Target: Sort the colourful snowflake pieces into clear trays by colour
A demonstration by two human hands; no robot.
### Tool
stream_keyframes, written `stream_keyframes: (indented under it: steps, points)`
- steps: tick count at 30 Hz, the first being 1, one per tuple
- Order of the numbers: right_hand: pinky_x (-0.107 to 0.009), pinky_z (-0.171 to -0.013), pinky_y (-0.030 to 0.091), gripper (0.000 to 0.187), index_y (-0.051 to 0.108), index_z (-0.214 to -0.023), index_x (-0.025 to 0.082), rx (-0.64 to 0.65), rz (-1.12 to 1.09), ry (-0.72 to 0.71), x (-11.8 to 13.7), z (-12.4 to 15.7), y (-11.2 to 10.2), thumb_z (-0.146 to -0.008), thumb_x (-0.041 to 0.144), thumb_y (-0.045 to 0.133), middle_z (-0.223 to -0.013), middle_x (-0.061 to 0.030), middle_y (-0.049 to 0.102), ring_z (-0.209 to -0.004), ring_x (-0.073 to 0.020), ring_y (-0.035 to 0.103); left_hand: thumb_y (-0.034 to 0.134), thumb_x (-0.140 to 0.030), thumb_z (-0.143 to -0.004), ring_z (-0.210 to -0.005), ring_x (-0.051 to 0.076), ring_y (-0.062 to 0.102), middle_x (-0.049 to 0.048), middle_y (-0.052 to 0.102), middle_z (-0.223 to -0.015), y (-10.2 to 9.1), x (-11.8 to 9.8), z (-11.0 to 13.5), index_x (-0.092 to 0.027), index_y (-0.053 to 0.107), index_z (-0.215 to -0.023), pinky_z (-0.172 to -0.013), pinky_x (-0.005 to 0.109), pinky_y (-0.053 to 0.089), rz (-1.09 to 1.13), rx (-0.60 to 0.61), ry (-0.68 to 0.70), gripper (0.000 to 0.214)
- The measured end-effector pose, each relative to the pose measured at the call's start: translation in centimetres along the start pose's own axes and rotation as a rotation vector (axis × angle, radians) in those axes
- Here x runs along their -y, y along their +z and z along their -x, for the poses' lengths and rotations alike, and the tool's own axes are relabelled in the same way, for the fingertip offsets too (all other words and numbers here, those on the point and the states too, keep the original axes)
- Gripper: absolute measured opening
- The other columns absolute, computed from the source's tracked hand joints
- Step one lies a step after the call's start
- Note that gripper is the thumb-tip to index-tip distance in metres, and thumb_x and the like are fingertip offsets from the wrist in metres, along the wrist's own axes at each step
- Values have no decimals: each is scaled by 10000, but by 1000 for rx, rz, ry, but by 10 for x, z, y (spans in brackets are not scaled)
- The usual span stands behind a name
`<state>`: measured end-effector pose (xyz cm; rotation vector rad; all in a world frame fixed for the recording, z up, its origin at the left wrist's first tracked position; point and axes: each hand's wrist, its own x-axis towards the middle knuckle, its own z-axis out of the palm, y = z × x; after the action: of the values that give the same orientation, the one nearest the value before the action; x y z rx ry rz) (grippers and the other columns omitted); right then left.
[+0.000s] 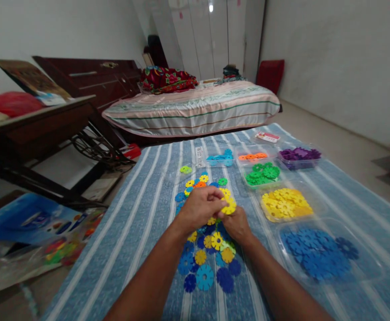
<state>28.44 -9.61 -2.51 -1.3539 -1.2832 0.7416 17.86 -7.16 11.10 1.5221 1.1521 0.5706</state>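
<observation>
Over a loose pile of mixed flower-shaped plastic discs, my left hand (198, 207) and my right hand (238, 226) meet. Yellow discs (229, 206) show between them. The left fingers pinch at the discs' left side, while the right hand closes around them from below, its fingertips partly hidden. Beneath and in front of my hands lie dark blue discs (225, 279), a light blue disc (204, 277) and loose yellow discs (216, 240). Farther back in the pile are a green disc (222, 182) and an orange disc (199, 184).
Clear tubs on the right hold blue discs (318, 254), yellow discs (286, 203), green discs (262, 174), orange discs (253, 157) and purple discs (300, 154). Light blue discs (220, 158) and yellow-green discs (186, 169) sit at the back. A bed (195, 111) stands beyond the striped cloth (128, 223).
</observation>
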Motion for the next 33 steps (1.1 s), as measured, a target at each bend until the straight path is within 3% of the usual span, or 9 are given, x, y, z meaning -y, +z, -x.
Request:
stream_keyframes:
  steps: [3, 6, 15, 19, 25, 33]
  points:
    - [-264, -550, 352, 294, 668, -663, 197, 0, -18, 14, -1, 0, 1, -829, 392, 524, -592, 1, 610, -551, -154, 525, 697, -293, -637, -596, 140, 651, -16, 667, -668, 24, -23, -14, -160, 646, -882, -581, 253, 512, 125, -7, 93, 283]
    - [-254, -560, 360, 318, 669, -655, 204, 13, -17, -15, 1, -1, 0, -859, 384, 505, -593, 15, 595, -558, -140, 507, 690, -304, -651, -569, 128, 625, -12, 663, -657, 20, -21, -13, -157, 666, -832, -559, 243, 500, 30, -89, 131, 234]
    - [-256, -583, 340, 342, 613, -608, 197, 8, 27, -7, 4, 1, -3, -854, 414, 515, -609, 10, 564, -594, -140, 517, 641, -381, -618, -490, 138, 561, -33, 598, -526, -68, 57, 35, -178, 647, -682, -516, 252, 437, -267, -400, -83, 213]
    - [-260, -571, 332, 342, 605, -606, 199, 15, 12, -5, 4, 3, -4, -849, 423, 518, -597, 9, 565, -581, -141, 506, 614, -426, -617, -509, 152, 542, -38, 569, -503, -90, 85, 57, -184, 650, -672, -525, 262, 402, -401, -451, -162, 250]
    - [-264, -568, 327, 330, 613, -615, 198, 20, 22, 3, 3, 4, -6, -839, 427, 532, -594, 10, 563, -582, -143, 502, 648, -394, -589, -640, 175, 574, -16, 611, -651, -87, 110, 61, -189, 662, -732, -593, 267, 402, -533, -430, -192, 250]
    - [-263, -564, 329, 338, 621, -616, 195, 28, 27, -2, 2, 4, -6, -848, 422, 529, -599, 9, 572, -577, -142, 502, 671, -293, -579, -611, 155, 526, -33, 548, -576, -73, 104, 52, -208, 564, -556, -578, 254, 330, -674, -427, -181, 139]
